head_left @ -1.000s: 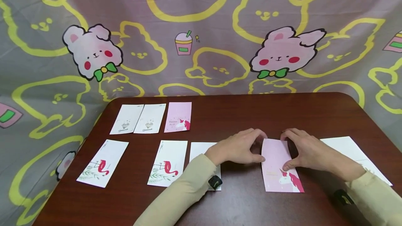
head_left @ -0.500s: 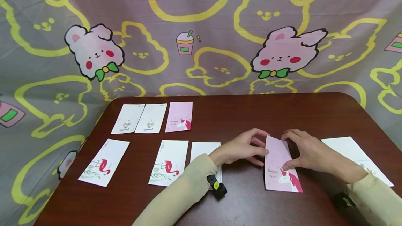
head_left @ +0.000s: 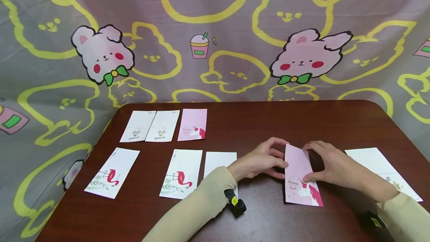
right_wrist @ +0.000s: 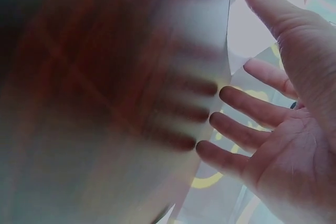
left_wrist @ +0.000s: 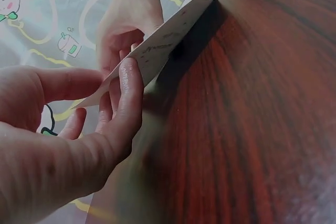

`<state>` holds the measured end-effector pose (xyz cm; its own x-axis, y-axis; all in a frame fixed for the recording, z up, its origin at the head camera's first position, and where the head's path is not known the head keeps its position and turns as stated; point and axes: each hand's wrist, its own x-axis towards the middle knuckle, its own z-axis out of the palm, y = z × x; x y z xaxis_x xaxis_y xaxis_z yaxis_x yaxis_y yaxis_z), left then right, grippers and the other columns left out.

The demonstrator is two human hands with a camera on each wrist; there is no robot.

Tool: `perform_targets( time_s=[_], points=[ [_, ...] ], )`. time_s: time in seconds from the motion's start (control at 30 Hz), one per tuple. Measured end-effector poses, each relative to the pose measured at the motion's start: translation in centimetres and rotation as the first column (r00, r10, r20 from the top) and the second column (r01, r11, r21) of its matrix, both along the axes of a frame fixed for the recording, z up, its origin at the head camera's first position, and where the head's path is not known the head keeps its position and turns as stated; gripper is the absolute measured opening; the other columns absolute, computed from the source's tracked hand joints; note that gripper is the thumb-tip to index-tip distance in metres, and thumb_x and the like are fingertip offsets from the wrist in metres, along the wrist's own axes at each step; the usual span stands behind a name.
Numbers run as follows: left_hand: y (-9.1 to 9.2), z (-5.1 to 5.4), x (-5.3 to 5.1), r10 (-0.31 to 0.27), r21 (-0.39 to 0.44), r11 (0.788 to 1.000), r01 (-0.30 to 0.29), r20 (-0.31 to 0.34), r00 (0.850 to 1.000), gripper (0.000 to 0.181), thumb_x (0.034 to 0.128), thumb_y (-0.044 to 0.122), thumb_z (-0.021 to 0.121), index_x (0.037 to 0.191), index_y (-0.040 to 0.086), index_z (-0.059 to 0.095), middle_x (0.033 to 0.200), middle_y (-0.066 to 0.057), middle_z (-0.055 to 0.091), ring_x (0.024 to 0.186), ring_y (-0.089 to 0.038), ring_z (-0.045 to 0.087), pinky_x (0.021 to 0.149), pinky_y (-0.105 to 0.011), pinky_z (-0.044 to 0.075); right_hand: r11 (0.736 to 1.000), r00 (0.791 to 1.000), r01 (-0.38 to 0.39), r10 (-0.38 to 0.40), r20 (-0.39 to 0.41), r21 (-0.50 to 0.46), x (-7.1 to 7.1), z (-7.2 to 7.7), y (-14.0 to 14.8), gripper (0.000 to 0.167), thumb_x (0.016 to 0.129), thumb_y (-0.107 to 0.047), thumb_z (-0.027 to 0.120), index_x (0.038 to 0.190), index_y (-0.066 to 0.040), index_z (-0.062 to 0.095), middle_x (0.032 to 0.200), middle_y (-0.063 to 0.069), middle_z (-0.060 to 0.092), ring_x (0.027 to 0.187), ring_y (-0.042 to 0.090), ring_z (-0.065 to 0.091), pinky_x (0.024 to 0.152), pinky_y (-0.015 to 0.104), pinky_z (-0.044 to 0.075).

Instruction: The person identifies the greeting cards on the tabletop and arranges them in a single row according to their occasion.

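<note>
A pink card with a unicorn print lies between my two hands, its left edge raised off the dark table. My left hand pinches that edge between thumb and fingers, as the left wrist view shows on the tilted card. My right hand has its thumb on the card's right side and its index finger at the far corner. In the right wrist view the other fingers of the right hand extend with their tips on the tabletop. Partly behind my left forearm is a white card.
Two flamingo cards lie at the left on the table. Along the back left sit two diamond cards and another pink unicorn card. A white sheet is beyond my right wrist. A patterned curtain hangs behind.
My left hand has moved slightly right and taken hold of the pink card's left edge, which has risen from the table. The right hand has stayed nearly in place.
</note>
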<state>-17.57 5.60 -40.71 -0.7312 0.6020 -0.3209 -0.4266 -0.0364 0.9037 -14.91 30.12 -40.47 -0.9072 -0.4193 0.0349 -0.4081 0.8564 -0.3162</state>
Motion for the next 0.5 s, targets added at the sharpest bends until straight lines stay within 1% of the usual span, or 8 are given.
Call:
perform_targets(
  time_s=[0.13, 0.27, 0.37, 0.43, 0.5],
  points=[
    [-0.5, 0.2, -0.1, 0.011, 0.024, 1.0, -0.011, 0.002, 1.0, 0.061, 0.0871, -0.017, 0.062, 0.137, 0.016, 0.051, 0.101, -0.007, 0.054, 0.082, -0.02, 0.063, 0.073, -0.045, 0.064, 0.999, 0.999, -0.008, 0.007, -0.035, -0.045, 0.3, 0.0, 0.1, 0.098, 0.064, -0.072, 0.083, 0.133, -0.007, 0.057, 0.129, 0.018, 0.063, 0.115, 0.039, 0.062, 0.093, 0.063, 0.054],
    [-1.0, 0.5, -0.4, 0.023, 0.054, 0.998, -0.023, -0.002, 1.0, 0.061, 0.0879, -0.017, 0.061, 0.138, 0.018, 0.051, 0.1, -0.007, 0.053, 0.08, -0.019, 0.065, 0.073, -0.045, 0.064, 0.993, 0.996, -0.019, 0.008, -0.094, -0.115, 0.7, -0.1, 0.0, 0.096, 0.067, -0.054, 0.092, 0.139, -0.005, 0.052, 0.129, 0.017, 0.065, 0.113, 0.038, 0.066, 0.091, 0.06, 0.056],
    [-1.5, 0.8, -0.7, 0.034, 0.065, 0.997, -0.033, -0.017, 0.999, 0.061, 0.089, -0.015, 0.061, 0.139, 0.019, 0.051, 0.101, -0.007, 0.053, 0.08, -0.019, 0.065, 0.074, -0.046, 0.064, 0.988, 0.992, -0.01, -0.01, -0.129, -0.151, 0.9, 0.0, -0.2, 0.098, 0.067, -0.043, 0.095, 0.144, -0.006, 0.047, 0.124, 0.014, 0.068, 0.107, 0.034, 0.07, 0.085, 0.053, 0.06],
    [-1.8, 1.0, -0.9, 0.041, 0.064, 0.997, -0.039, -0.027, 0.999, 0.061, 0.0896, -0.015, 0.061, 0.139, 0.02, 0.051, 0.101, -0.006, 0.054, 0.08, -0.019, 0.065, 0.075, -0.046, 0.064, 0.986, 0.99, 0.004, -0.028, -0.139, -0.169, 1.0, 0.2, -0.5, 0.099, 0.067, -0.038, 0.096, 0.147, -0.008, 0.045, 0.119, 0.012, 0.071, 0.102, 0.032, 0.072, 0.079, 0.044, 0.063],
    [-2.1, 1.2, -1.1, 0.049, 0.063, 0.997, -0.047, -0.034, 0.998, 0.06, 0.0901, -0.014, 0.061, 0.139, 0.02, 0.051, 0.1, -0.006, 0.055, 0.081, -0.018, 0.065, 0.076, -0.046, 0.064, 0.982, 0.99, 0.024, -0.05, -0.135, -0.188, 1.1, 0.4, -0.8, 0.099, 0.069, -0.034, 0.096, 0.149, -0.009, 0.043, 0.114, 0.011, 0.072, 0.099, 0.031, 0.072, 0.074, 0.035, 0.063]
  ],
)
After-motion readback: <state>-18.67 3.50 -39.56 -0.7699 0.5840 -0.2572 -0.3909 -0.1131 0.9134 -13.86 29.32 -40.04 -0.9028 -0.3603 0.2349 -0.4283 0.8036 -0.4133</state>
